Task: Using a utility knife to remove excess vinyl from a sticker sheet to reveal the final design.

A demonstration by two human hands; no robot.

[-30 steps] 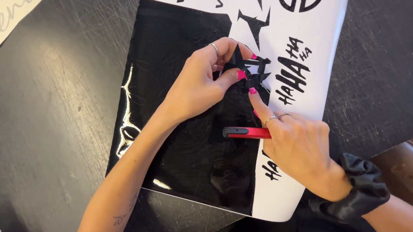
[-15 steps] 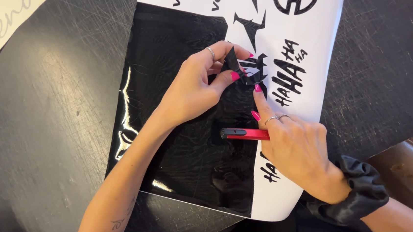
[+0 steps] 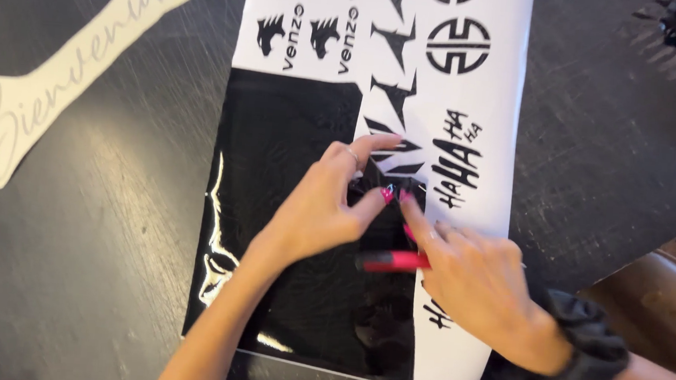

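Near the middle of a dark desk (image 3: 110,220), a left hand (image 3: 324,209) pinches a scrap of black film at the cut edge of a vinyl sheet (image 3: 288,210), apparently to lift it, while the right hand (image 3: 471,285) grips a red tool (image 3: 397,260), forefinger steadying the spot. White backing (image 3: 486,145) carries black cut-out shapes and lettering; a pale script sign (image 3: 66,72) lies toward the far left corner.

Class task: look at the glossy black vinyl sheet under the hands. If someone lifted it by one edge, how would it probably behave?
The black vinyl sheet looks very thin and lies flat, so it would probably flop and feel light. Its gloss suggests a smooth, perhaps slippery face. The left hand and right hand pinch a small piece at the cut edge, so it may tear or crease easily.
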